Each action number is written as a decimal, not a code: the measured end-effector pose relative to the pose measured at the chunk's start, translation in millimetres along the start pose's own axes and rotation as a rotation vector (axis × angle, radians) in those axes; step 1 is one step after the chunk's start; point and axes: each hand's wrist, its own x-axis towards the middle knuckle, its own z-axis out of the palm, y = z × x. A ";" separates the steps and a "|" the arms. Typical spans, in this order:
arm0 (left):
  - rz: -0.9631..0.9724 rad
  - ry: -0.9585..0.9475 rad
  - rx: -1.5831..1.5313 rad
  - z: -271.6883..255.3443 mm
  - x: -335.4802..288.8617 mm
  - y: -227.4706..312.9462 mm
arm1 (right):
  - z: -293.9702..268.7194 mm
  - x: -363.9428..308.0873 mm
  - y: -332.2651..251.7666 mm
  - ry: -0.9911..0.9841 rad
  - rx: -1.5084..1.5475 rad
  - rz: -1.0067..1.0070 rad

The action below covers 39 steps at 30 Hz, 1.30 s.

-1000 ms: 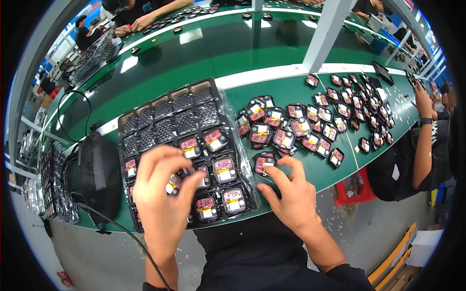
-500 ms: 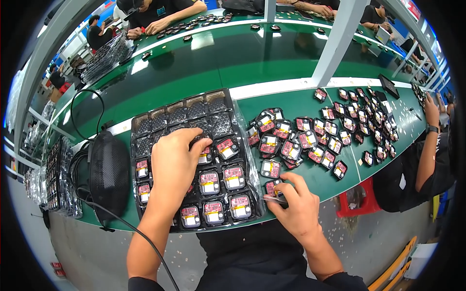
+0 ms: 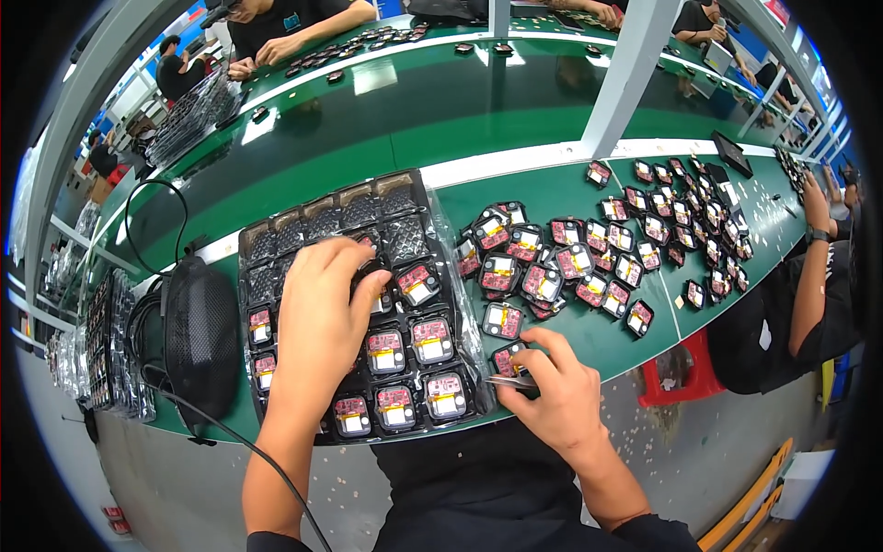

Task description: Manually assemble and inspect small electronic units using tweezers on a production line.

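Observation:
A black blister tray [image 3: 405,241] holds several square electronic modules [image 3: 432,339] with black cases, red circuit boards and yellow strips. Over its middle, my left hand [image 3: 322,299] is closed, with thumb and fingers around a module [image 3: 368,247] that they mostly cover. To the right of the tray, my right hand [image 3: 561,391] pinches a thin metal tool, seemingly tweezers [image 3: 509,381], between thumb and fingers. Those fingers are beside a module [image 3: 508,357] on the green bench, at the bench's near edge. Another module [image 3: 502,320] lies just beyond it.
Many loose modules [image 3: 543,281] are heaped right of the tray. A black mesh pouch [image 3: 200,336] and a cable [image 3: 248,448] are on the left. A grey post [image 3: 625,83] rises behind the bench. Co-workers sit across and at the right, near a red stool [image 3: 681,373].
My left hand has shifted slightly, and a reddish module edge now shows past its fingertips. My right hand stays beside the same module with its tool. The whole view has moved slightly.

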 end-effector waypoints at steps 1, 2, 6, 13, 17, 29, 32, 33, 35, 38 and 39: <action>0.003 -0.001 -0.002 3.8 0.6 -4.1 | -0.1 -1.7 0.2 0.006 0.003 0.016; 0.050 0.011 0.000 5.9 1.2 -8.4 | 0.3 -1.9 -0.4 0.011 0.009 0.027; 0.064 -0.013 0.091 3.5 -1.0 -12.4 | -4.2 -2.0 -8.3 -0.039 -0.013 0.095; 0.025 -0.066 0.082 2.5 -3.1 -9.1 | -7.1 -5.2 -15.2 -0.062 -0.054 0.166; 0.072 0.107 -0.005 -6.6 -8.5 10.8 | -7.4 -10.7 -9.1 -0.025 0.007 0.159; -0.358 -0.558 -1.597 3.8 -86.4 86.2 | -41.7 -10.8 -5.2 0.043 0.703 -0.255; -0.404 -0.653 -1.858 7.3 -93.0 81.6 | -41.3 -12.3 -5.9 -0.020 0.771 -0.293; -0.426 -0.658 -1.920 7.4 -94.6 80.1 | -43.0 -10.9 -6.7 -0.024 0.771 -0.294; -0.326 -0.509 -1.985 15.3 -99.0 80.6 | -49.3 -7.3 -13.8 -0.016 0.708 -0.269; -0.288 -0.364 -1.924 20.1 -107.4 82.5 | -51.8 -11.5 -15.9 -0.026 0.607 -0.231; -0.242 -0.297 -1.879 22.2 -109.3 83.3 | -51.3 -13.8 -15.5 -0.049 0.532 -0.216</action>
